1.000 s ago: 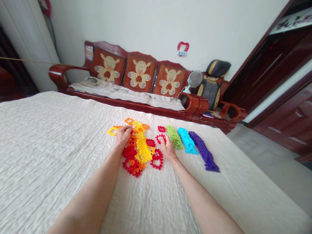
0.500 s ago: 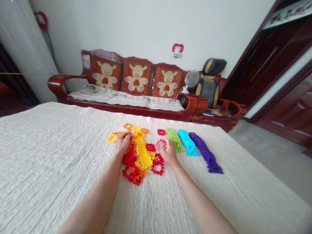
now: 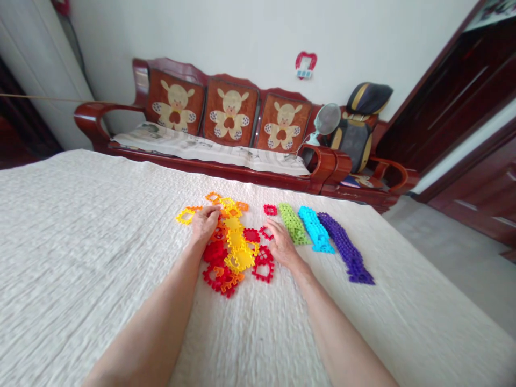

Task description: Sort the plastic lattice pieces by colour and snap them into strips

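My left hand (image 3: 205, 223) is at the upper left of a pile of toothed plastic building pieces, fingers pressed together; what they hold is hidden against orange and red pieces. Flat yellow pieces (image 3: 234, 238) run down the pile's middle, with red pieces (image 3: 215, 251) at their left and below. To the right of the pile, my right hand (image 3: 282, 244) has its fingers apart beside a red frame piece (image 3: 266, 233) lying on the cloth. Another red piece (image 3: 270, 209) lies just beyond, and joined red frames (image 3: 264, 270) lie nearer me.
Rows of green (image 3: 293, 224), light blue (image 3: 316, 229) and purple pieces (image 3: 346, 248) lie right of my right hand. A white quilted cloth (image 3: 100, 242) covers the surface. Behind stand a wooden sofa (image 3: 242, 174) with bear cushions and a small fan (image 3: 327, 119).
My right hand has let go of the red frame piece, which now lies on the cloth. My left hand stays at the pile. The view has tilted down slightly.
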`<action>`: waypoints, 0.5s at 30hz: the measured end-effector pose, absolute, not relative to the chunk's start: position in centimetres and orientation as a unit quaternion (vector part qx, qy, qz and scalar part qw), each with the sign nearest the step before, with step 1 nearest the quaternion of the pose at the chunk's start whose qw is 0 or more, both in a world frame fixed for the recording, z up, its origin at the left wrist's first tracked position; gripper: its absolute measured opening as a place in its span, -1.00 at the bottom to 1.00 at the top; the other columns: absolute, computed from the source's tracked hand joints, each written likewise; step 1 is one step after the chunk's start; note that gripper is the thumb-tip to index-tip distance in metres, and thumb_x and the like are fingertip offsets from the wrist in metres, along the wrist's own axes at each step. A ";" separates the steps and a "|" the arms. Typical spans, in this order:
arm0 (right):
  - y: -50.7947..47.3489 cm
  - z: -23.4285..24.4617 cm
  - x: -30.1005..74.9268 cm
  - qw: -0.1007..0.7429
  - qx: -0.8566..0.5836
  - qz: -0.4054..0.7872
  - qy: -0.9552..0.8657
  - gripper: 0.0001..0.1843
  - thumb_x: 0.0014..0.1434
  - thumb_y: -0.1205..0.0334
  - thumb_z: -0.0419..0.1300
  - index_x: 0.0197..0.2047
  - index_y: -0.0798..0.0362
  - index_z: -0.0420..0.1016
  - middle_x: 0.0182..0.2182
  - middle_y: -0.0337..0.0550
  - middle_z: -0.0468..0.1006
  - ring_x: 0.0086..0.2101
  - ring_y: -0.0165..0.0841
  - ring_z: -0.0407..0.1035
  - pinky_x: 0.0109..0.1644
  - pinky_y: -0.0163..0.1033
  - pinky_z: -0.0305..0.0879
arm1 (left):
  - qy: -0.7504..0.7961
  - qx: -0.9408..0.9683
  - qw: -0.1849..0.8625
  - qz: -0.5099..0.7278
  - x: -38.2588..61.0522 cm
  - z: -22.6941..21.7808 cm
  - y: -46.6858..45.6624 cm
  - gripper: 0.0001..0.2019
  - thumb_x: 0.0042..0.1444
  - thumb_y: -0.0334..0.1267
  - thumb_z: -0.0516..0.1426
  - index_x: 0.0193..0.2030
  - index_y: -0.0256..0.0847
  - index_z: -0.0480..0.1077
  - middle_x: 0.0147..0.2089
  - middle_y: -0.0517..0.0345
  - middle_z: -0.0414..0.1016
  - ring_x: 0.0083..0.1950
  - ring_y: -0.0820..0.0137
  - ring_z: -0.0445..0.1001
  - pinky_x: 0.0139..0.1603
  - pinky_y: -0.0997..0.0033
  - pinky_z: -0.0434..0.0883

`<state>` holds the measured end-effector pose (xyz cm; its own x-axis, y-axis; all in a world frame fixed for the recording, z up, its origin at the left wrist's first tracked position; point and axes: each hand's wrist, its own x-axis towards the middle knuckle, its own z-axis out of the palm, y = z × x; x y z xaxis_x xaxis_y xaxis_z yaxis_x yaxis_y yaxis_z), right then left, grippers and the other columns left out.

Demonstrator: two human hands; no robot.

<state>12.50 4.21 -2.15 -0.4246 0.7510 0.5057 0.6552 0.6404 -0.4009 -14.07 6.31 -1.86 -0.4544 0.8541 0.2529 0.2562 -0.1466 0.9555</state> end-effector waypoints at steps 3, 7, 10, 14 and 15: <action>5.1 -1.0 12.7 0.246 -0.417 0.089 -0.871 -0.26 -0.18 0.63 -0.04 0.12 0.09 0.35 0.16 0.03 0.36 0.17 -0.23 0.21 0.28 0.03 0.13 | 0.605 0.463 0.253 0.597 -14.0 -1.6 6.2 -0.68 -0.06 -0.15 0.07 -0.27 -0.25 0.56 -0.30 0.08 0.60 -0.23 0.27 0.52 -0.09 0.28 0.45; 6.2 1.2 12.8 0.138 -0.406 0.097 -0.898 -0.36 -0.13 0.62 0.03 0.05 0.08 0.41 0.09 0.02 0.43 0.09 -0.23 0.29 0.22 -0.02 0.19 | 0.609 0.469 0.248 0.590 -14.0 -1.2 6.1 -0.71 -0.07 -0.18 0.08 -0.30 -0.25 0.56 -0.32 0.08 0.59 -0.24 0.27 0.52 -0.09 0.29 0.44; 6.2 2.5 12.8 0.102 -0.392 0.077 -0.911 -0.42 -0.10 0.59 0.07 0.01 0.04 0.43 0.03 -0.03 0.47 0.06 -0.25 0.32 0.19 -0.07 0.22 | 0.612 0.469 0.245 0.588 -14.0 -1.1 6.1 -0.73 -0.07 -0.19 0.08 -0.32 -0.23 0.55 -0.31 0.09 0.60 -0.23 0.29 0.52 -0.06 0.30 0.44; 6.1 3.5 12.9 0.075 -0.424 0.031 -0.902 -0.50 -0.06 0.43 0.18 0.02 0.09 0.43 0.02 0.03 0.46 0.04 -0.19 0.33 0.14 -0.11 0.23 | 0.609 0.466 0.244 0.594 -13.9 -1.4 6.2 -0.71 -0.07 -0.17 0.07 -0.29 -0.23 0.55 -0.29 0.09 0.61 -0.25 0.29 0.52 -0.09 0.30 0.43; 6.3 3.7 12.9 0.074 -0.440 0.018 -0.895 -0.49 -0.05 0.37 0.19 0.04 0.11 0.42 0.02 0.05 0.46 0.03 -0.18 0.33 0.12 -0.11 0.23 | 0.610 0.464 0.244 0.595 -13.9 -1.4 6.2 -0.70 -0.06 -0.17 0.07 -0.29 -0.23 0.56 -0.29 0.09 0.61 -0.25 0.28 0.52 -0.09 0.30 0.43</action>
